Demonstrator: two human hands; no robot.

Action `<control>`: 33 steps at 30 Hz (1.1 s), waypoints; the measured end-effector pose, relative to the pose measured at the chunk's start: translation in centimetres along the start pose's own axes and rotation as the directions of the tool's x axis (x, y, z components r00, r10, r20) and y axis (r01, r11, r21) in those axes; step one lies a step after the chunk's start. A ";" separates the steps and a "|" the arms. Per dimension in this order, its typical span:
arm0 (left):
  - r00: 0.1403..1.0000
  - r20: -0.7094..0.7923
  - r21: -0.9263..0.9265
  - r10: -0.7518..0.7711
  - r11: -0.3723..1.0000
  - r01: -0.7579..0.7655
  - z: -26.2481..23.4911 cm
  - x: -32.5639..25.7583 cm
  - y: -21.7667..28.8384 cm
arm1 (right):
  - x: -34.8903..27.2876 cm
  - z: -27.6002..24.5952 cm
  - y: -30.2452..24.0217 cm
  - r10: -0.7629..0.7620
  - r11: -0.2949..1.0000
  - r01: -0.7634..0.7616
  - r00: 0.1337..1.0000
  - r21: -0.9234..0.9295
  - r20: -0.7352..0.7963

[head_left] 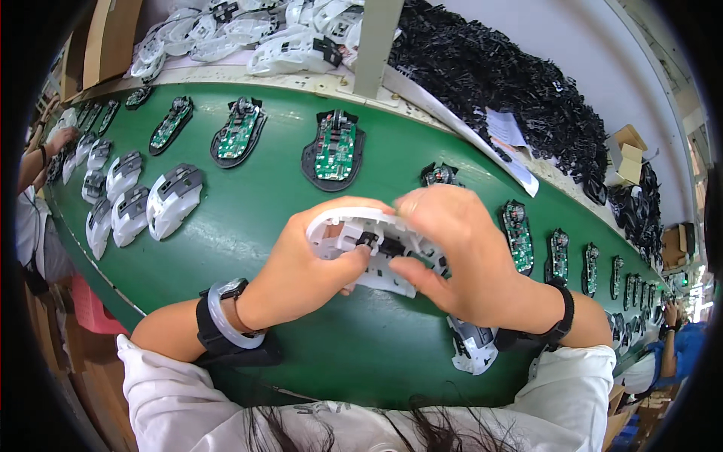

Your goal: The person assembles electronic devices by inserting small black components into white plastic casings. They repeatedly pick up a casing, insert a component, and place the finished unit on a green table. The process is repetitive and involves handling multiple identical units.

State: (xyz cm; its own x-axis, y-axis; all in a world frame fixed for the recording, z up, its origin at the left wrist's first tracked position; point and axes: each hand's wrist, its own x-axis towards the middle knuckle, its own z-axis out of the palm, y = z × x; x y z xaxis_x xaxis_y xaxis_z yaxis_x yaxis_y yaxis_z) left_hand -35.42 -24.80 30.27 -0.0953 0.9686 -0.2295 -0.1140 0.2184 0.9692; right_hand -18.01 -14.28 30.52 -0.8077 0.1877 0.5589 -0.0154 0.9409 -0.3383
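Observation:
A white computer mouse top shell (331, 226) is held up between both my hands, its hollow ribbed inside facing me. My left hand (290, 267) grips the shell's left side, the thumb pressing beside a small black part (367, 239) inside. Around the right end my right hand (459, 241) is closed, with its thumb at the lower rim; motion blurs some of its fingers. Under the hands shows another white piece (388, 280), partly hidden. A white and grey mouse shell (474, 350) lies on the table near my right wrist.
Mouse bases with green circuit boards (335, 151) line the curved green table (279, 181). Finished-looking white and grey shells (175, 202) cluster at left. Beyond the ledge are heaped white shells (294, 53) and a black pile of small parts (482, 68). Other people's hands work at both far ends.

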 end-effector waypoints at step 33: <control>0.949 0.308 -0.230 -0.069 0.962 0.145 -2.5 0.2 1.2 | -2.3 -6.1 8.0 0.705 0.702 -0.709 0.705 -0.073 -0.074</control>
State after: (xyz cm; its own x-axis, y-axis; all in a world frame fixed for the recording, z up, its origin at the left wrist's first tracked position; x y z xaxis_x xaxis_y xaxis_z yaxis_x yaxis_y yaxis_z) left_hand -38.06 -24.64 31.14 0.2217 0.9405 -0.2575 -0.3513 0.3233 0.8787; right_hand -12.72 -5.47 31.17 -0.5372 0.8165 0.2114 0.6048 0.5476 -0.5783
